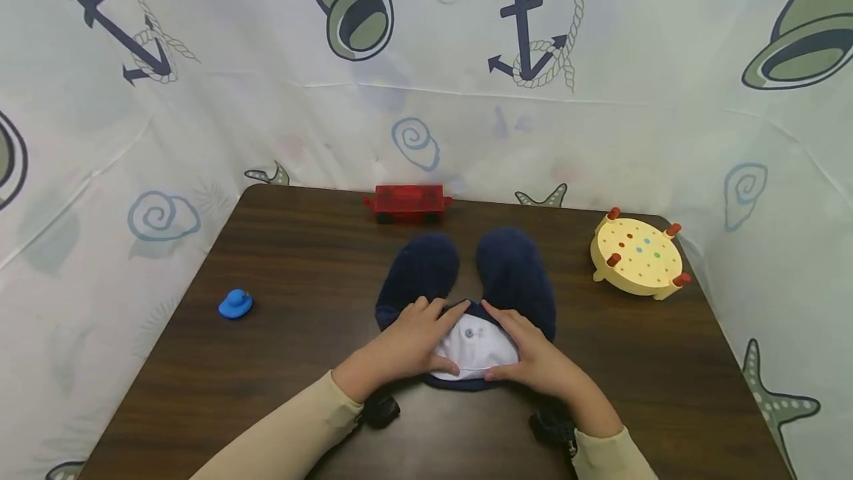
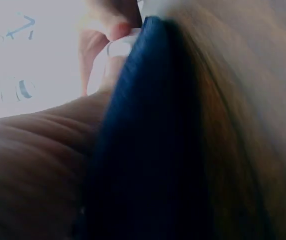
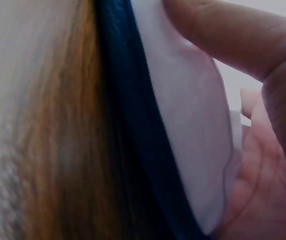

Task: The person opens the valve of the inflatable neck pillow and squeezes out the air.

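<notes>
A dark navy, soft U-shaped cushion [image 1: 516, 272], like a neck pillow, lies on the table with two rounded lobes pointing away. Its near end has a white cloth panel [image 1: 481, 352] with a small round snap and a navy edge. From the left, my left hand [image 1: 416, 339] holds the panel, thumb at its near side and fingers towards the lobes. My right hand [image 1: 533, 350] grips it likewise from the right. In the right wrist view, the thumb [image 3: 223, 32] rests on the white cloth. The left wrist view shows the navy edge [image 2: 148, 125] close up, blurred.
Left on the brown wooden table [image 1: 293, 258] sits a blue rubber duck [image 1: 236, 304]. At the back edge stands a red toy wagon [image 1: 409, 203]. A round yellow toy [image 1: 638, 254] with red pegs is at the back right. A printed curtain [image 1: 460, 124] hangs behind.
</notes>
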`<move>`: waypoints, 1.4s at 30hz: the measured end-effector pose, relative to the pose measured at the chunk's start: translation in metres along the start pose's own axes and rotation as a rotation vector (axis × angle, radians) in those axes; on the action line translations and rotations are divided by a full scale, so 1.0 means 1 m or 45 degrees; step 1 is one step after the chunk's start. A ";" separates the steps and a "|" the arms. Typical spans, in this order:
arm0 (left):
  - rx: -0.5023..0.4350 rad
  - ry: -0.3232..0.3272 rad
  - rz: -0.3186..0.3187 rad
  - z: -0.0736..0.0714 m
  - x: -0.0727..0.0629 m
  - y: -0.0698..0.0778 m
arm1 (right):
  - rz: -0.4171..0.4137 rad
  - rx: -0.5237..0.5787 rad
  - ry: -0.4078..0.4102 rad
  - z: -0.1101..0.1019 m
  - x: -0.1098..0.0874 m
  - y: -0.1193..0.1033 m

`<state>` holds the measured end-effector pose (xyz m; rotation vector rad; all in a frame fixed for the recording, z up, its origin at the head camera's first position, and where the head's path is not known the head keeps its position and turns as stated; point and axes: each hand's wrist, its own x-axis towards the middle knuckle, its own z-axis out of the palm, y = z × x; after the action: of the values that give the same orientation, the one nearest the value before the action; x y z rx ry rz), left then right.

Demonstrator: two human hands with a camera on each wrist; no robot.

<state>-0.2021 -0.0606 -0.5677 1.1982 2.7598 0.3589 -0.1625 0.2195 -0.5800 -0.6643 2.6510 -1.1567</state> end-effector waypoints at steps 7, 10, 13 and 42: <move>-0.133 0.007 0.091 0.003 0.003 0.004 | -0.042 -0.035 0.022 -0.001 0.001 -0.002; -0.197 0.069 0.124 0.003 0.005 0.002 | -0.070 -0.023 0.103 0.000 0.002 -0.004; -0.269 0.144 0.169 0.005 0.008 -0.002 | -0.105 0.013 0.189 0.001 0.005 -0.007; -0.191 -0.105 -0.219 0.002 -0.003 -0.035 | 0.280 0.199 -0.001 -0.016 -0.001 0.009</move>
<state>-0.2242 -0.0856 -0.5785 0.9133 2.6853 0.4767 -0.1700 0.2355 -0.5759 -0.3368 2.5220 -1.2793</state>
